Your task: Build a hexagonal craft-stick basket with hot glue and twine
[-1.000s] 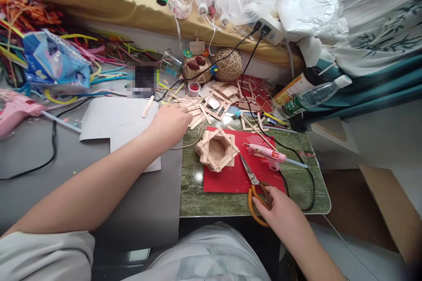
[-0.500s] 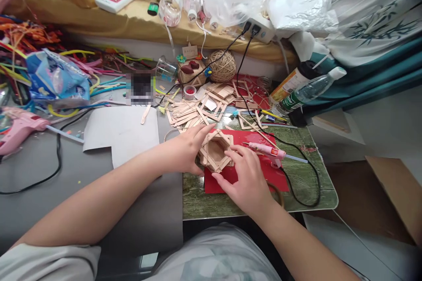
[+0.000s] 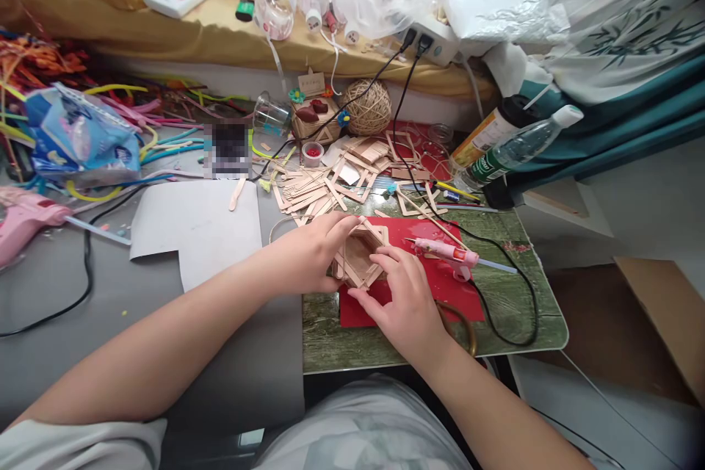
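A hexagonal basket built of wooden craft sticks (image 3: 360, 255) sits on a red mat (image 3: 440, 286) on the small green table (image 3: 529, 323). My left hand (image 3: 311, 253) wraps round its left side, fingers curled over the rim. My right hand (image 3: 405, 301) grips its near right side, thumb and fingers pressed on the sticks. The basket looks tilted towards me. A pink glue gun (image 3: 449, 255) lies on the mat just right of my right hand. Orange scissor handles (image 3: 463, 323) show behind my right wrist.
Loose craft sticks (image 3: 324, 187) lie in a heap behind the basket, with a twine ball (image 3: 368, 106) and a plastic bottle (image 3: 512, 150) further back. White paper (image 3: 192, 224), a second pink glue gun (image 3: 25, 217) and coloured pipe cleaners (image 3: 137, 132) lie at left. Black cords cross the table.
My left hand left the stick heap and took the basket. My right hand let go of the scissors and moved up onto the basket, which has now tipped slightly.
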Demonstrator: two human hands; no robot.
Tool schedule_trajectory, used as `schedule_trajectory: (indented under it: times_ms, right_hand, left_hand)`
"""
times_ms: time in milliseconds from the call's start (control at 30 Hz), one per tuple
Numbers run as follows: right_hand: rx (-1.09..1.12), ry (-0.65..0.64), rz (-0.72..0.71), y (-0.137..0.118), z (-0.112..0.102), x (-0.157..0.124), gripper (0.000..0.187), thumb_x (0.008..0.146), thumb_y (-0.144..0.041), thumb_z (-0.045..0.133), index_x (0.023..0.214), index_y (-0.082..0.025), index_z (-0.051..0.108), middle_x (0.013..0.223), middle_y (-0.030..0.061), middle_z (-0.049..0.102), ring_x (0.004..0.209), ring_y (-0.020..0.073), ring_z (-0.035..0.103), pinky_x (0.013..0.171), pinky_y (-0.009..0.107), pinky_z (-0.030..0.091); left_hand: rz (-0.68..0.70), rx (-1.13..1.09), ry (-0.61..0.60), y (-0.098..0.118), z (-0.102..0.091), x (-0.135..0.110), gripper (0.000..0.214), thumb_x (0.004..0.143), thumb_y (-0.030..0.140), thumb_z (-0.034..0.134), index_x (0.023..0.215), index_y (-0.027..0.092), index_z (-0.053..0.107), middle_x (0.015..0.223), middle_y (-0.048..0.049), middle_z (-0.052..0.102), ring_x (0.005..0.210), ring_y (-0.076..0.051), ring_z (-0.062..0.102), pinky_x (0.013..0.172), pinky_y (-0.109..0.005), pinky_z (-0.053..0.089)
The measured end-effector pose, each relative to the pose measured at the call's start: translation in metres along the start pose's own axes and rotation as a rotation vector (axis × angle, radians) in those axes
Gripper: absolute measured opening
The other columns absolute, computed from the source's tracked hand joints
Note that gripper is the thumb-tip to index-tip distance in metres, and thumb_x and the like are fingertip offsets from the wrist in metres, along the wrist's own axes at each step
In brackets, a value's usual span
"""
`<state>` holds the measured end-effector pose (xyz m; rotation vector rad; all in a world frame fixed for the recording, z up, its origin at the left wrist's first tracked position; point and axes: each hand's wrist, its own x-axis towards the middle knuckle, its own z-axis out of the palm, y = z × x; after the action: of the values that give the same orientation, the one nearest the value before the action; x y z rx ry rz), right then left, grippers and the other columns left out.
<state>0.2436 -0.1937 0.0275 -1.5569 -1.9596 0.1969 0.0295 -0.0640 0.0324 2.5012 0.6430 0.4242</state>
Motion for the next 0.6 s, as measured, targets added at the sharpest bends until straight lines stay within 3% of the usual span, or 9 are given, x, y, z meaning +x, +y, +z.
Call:
schedule_trajectory:
  times_ms: [600]
  right_hand:
    - [0.022,-0.007,0.036,0.001,0.0,0.0,0.054,0.091,-0.036,0.084,0.137,-0.026,0.056,0.137,0.0152,0.062,0.13,0.0363,0.06,0.113,0.061,0.051]
  left_hand:
    - [-0.05,-0.037,-0.038,0.004,-0.014,-0.001,0.092,0.08,0.041,0.08,0.156,0.017,0.034,0.15,-0.0199,0.057,0.135,-0.035,0.061,0.11,-0.045,0.054]
